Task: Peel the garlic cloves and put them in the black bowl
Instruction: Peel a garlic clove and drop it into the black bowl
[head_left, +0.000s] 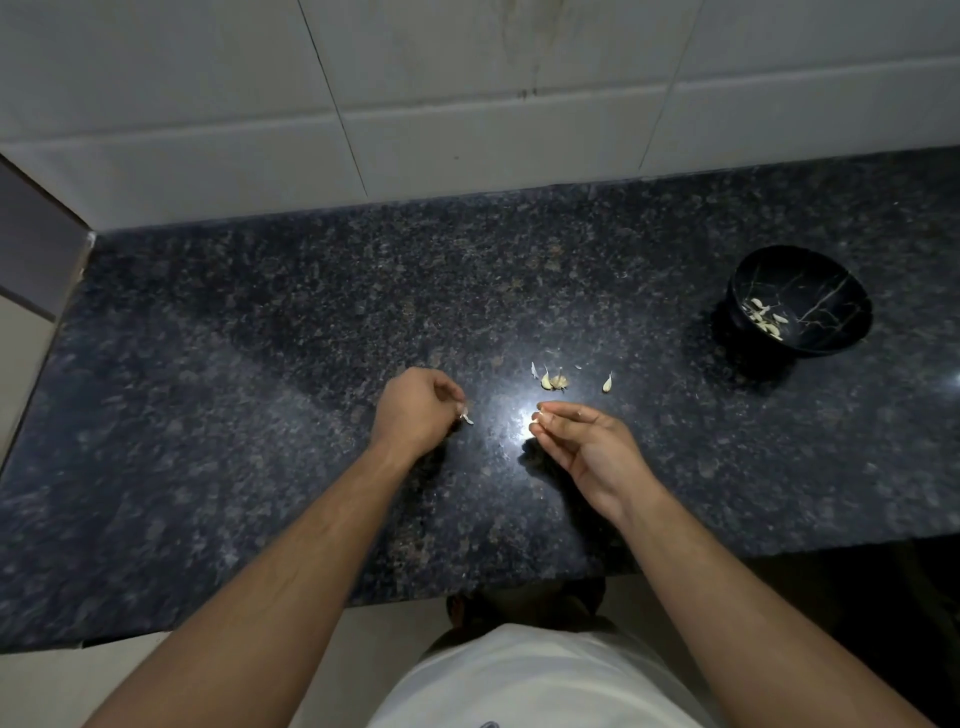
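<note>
Several peeled cloves (764, 318) already lie in the black bowl (810, 275) — a few unpeeled garlic cloves (556, 382) wait on the table (260, 364). The left hand (415, 413) pinches a skin scrap (466, 417); the right hand (582, 441) pinches a clove (536, 415).

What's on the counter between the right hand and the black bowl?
Head view: one loose clove lies near the right hand; beyond it, bare counter up to the bowl.

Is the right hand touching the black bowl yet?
Apart. The head view shows the right hand near the counter's middle, with bare granite counter between it and the black bowl far right.
</note>
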